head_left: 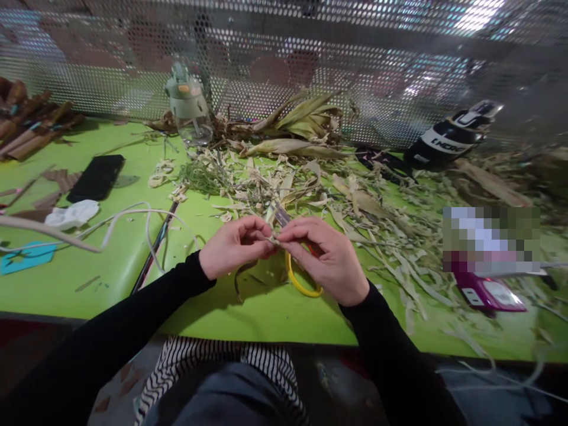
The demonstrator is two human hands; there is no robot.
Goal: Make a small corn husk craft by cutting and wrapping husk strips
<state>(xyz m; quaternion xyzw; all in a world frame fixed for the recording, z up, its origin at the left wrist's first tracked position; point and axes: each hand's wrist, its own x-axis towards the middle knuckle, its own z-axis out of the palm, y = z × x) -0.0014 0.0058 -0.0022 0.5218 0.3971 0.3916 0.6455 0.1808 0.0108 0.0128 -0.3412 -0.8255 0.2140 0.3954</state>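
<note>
black bottle (pixel 446 142) reads "nc…" (rest blurred).

The table (pixel 248 324) is bright green. Between black sleeves (pixel 133 331), the strip (pixel 274 239) is pale green and the scissors (pixel 306 290) yellow-handled. Near, the cloth (pixel 199 349) shows black and white stripes. Far left, the bottle (pixel 189 109) is sage green; far right, the flask (pixel 444 142) is black with a white band. Left, the tag (pixel 30 258) is turquoise.

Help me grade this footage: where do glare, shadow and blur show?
Head view: bright glare on the perforated metal panel, upper right; head view: soft shadow on the green table below the left hand and right hand; head view: husk pieces toward the right edge look blurred, near a pixelated patch.
</note>
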